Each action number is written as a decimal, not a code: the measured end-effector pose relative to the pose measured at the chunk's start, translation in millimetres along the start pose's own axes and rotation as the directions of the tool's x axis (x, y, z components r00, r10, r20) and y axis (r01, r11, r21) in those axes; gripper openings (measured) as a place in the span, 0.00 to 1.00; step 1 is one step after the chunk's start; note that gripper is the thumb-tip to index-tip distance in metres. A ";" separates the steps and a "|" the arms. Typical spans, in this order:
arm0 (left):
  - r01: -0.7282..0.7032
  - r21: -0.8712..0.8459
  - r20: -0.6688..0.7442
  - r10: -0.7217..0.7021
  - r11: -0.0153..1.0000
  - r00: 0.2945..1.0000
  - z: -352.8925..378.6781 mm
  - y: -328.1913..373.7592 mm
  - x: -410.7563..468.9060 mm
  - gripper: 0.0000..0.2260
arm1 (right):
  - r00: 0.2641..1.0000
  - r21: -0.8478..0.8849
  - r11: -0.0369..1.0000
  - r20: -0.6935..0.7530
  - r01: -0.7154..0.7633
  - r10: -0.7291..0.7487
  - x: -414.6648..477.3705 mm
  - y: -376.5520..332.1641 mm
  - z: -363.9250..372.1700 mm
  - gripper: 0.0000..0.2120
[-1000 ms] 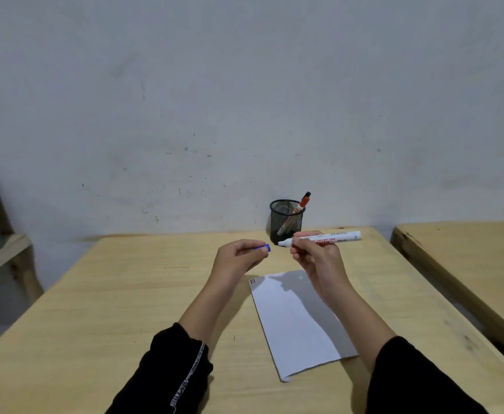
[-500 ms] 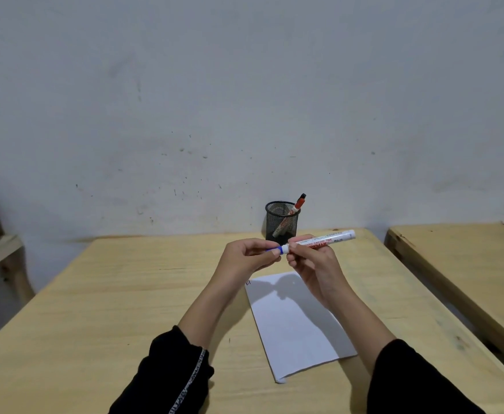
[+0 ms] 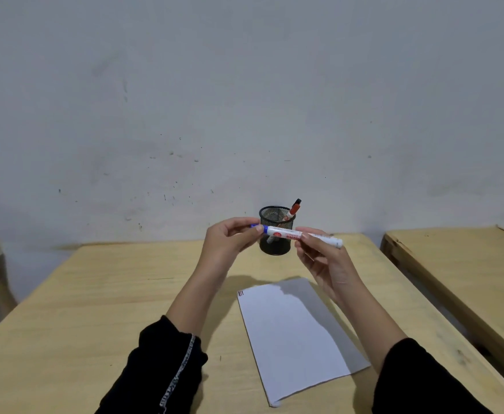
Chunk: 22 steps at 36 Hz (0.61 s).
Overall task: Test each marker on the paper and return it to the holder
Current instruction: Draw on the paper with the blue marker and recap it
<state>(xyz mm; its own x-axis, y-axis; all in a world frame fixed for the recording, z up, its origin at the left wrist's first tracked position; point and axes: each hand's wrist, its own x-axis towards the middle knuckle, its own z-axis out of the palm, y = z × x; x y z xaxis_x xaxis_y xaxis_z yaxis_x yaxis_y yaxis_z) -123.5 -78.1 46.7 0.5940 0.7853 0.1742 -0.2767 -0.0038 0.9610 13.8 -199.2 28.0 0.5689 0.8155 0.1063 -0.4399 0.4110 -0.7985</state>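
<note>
Both hands (image 3: 232, 237) (image 3: 326, 258) hold the blue-capped marker (image 3: 286, 233) above the paper (image 3: 292, 333).

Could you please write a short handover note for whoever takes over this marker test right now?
Left hand grips the blue cap end; right hand holds the blue marker by its barrel, level, in front of the mesh holder.
Red marker stands in the holder.
Paper lies flat on the table, small marks at its top left corner.
Left: put the blue marker back in the holder.
</note>
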 end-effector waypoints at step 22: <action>-0.304 0.498 0.113 0.287 0.812 0.951 41.4 14.2 82.6 0.11 | 0.976 -0.826 0.526 0.124 0.202 -0.181 80.1 -16.9 -7.6 0.05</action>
<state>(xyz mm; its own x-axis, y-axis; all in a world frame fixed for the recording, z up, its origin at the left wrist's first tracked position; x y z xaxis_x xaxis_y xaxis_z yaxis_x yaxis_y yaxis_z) -47.0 -38.9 83.7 0.5708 0.6764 0.4656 -0.0294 -0.5498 0.8348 72.1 -144.0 45.6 0.5489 0.7715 0.3216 0.4579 0.0443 -0.8879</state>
